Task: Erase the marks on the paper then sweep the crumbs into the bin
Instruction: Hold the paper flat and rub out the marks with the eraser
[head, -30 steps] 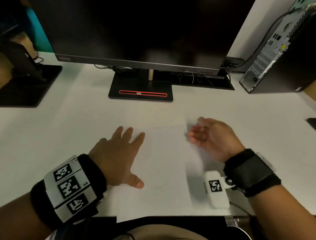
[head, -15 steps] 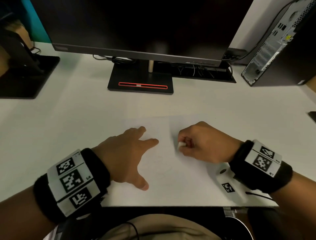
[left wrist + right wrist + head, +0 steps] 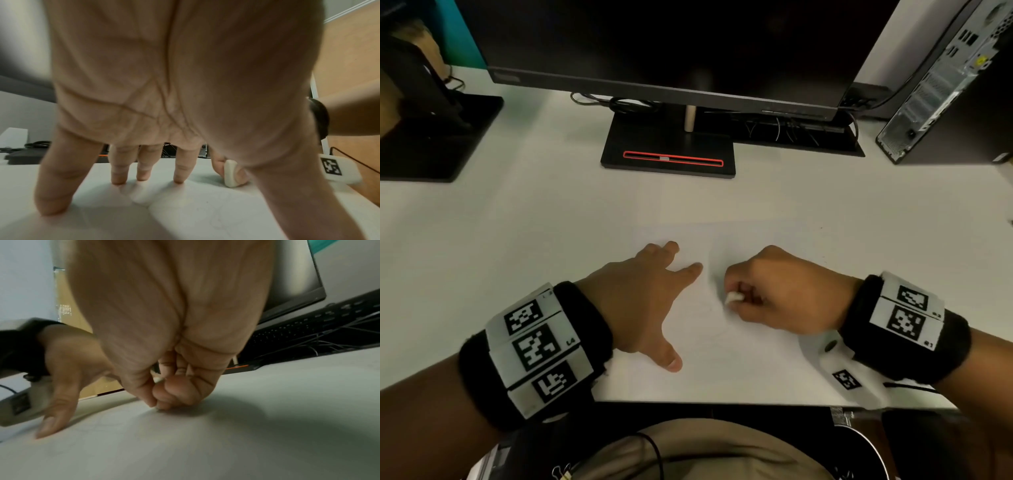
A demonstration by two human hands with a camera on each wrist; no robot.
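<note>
A white sheet of paper (image 3: 739, 356) with faint pencil marks lies on the white desk near its front edge. My left hand (image 3: 650, 301) lies flat on the sheet's left part, fingers spread and straight, fingertips (image 3: 118, 180) pressing down. My right hand (image 3: 774, 294) is curled into a fist on the paper's middle and pinches a small white eraser (image 3: 734, 297). The eraser (image 3: 231, 173) stands on the sheet beside my left thumb. In the right wrist view the curled right fingers (image 3: 164, 395) touch the paper (image 3: 185, 443) and hide most of the eraser.
A monitor's black base (image 3: 671, 147) with a red line stands behind the paper. A desktop tower (image 3: 945, 89) is at the back right, another stand (image 3: 431, 137) at the back left. A round dark rim (image 3: 873, 452) shows below the desk's front right edge.
My right hand turned over from relaxed to a fist gripping the eraser and came down on the paper's middle. My left hand slid slightly forward and right on the sheet.
</note>
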